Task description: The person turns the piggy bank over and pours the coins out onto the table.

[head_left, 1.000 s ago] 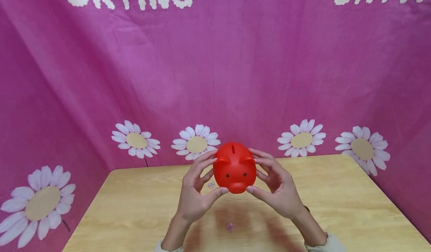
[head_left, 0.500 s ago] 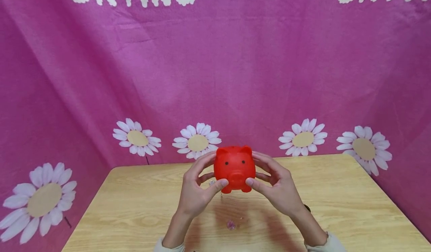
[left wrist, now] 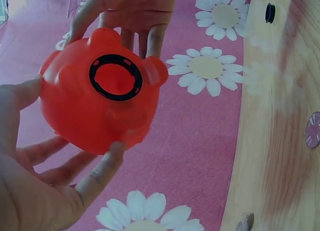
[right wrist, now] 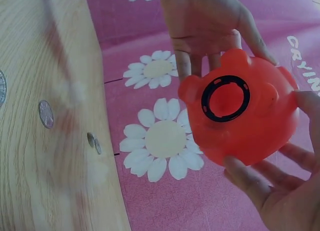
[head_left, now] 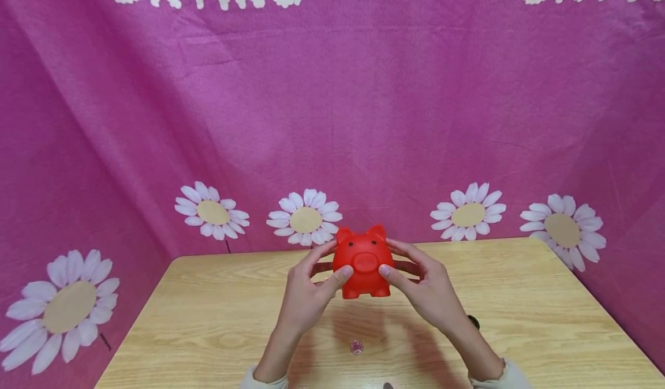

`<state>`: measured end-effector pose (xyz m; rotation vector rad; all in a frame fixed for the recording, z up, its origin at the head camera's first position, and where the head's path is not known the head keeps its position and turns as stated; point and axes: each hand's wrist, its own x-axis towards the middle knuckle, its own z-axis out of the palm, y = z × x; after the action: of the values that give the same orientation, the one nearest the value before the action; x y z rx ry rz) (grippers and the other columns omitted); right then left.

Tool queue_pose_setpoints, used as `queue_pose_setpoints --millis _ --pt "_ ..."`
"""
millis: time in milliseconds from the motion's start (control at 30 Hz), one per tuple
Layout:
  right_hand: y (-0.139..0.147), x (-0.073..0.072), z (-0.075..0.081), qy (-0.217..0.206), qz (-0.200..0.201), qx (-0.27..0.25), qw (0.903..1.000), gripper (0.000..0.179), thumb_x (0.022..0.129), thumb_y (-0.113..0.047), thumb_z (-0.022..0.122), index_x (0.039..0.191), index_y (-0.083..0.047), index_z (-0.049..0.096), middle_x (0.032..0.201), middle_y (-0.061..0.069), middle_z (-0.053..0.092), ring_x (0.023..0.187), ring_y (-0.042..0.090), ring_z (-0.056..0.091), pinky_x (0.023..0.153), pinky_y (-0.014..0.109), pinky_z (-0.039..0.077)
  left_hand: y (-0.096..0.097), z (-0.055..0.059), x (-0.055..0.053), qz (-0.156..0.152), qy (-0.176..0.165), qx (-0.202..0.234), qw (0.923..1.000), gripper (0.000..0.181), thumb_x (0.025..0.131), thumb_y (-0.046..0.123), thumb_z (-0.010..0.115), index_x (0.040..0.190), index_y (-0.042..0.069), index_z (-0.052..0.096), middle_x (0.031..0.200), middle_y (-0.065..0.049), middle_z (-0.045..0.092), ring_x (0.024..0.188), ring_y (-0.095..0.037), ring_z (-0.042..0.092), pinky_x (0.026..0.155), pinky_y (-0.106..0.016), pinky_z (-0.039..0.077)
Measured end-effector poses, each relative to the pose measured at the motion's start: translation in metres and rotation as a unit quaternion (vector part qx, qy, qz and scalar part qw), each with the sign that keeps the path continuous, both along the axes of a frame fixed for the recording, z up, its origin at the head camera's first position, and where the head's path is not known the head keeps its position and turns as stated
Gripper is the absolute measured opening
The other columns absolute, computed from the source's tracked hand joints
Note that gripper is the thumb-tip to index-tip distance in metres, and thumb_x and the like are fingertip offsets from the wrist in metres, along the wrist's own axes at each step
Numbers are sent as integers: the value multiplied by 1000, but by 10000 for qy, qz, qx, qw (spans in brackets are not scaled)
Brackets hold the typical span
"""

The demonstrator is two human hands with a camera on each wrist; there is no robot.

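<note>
A red piggy bank (head_left: 363, 265) is held up above the wooden table, snout facing me. On its left side my left hand (head_left: 306, 294) grips it, thumb beside the snout. My right hand (head_left: 428, 291) grips the opposite side in the same way. Both wrist views show the underside, where a black ring (left wrist: 116, 77) surrounds an uncovered hole. Below, a round coin (head_left: 356, 347) lies on the table, and another coin (head_left: 388, 385) shows at the bottom edge. The right wrist view has several coins, one coin (right wrist: 46, 114) seen nearly edge-on.
By the right wrist lies a round black plug (head_left: 473, 321). The wooden table (head_left: 218, 320) ends at a pink cloth backdrop (head_left: 332, 106) printed with daisies and white letters.
Both hands have tipped the piggy bank so its snout rises and its top slot turns out of sight. Small blurred specks showed beneath it half a second ago. A coin now shows at the bottom edge.
</note>
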<state>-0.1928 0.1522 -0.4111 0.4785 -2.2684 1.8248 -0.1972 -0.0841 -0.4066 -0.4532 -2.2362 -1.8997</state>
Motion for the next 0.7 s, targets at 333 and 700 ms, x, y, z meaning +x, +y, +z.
queue_pose_setpoints --millis 333,700 --pt "-2 -2 1 -1076 60 181 9940 50 103 -30 74 149 -13 61 143 24 66 110 33 78 78 36 69 2 -6 -5 -32 -685 -549 9961 58 100 39 76 148 10 63 141 -22 68 98 -30 80 72 -46 69" --pt "-2 -4 -4 -1522 29 191 9882 51 104 -34 73 148 -10 62 138 24 69 104 28 79 73 41 70 3 -9 -5 -75 -1060 -844 9908 63 102 48 71 149 6 61 138 -25 69 93 -28 80 63 -41 68"
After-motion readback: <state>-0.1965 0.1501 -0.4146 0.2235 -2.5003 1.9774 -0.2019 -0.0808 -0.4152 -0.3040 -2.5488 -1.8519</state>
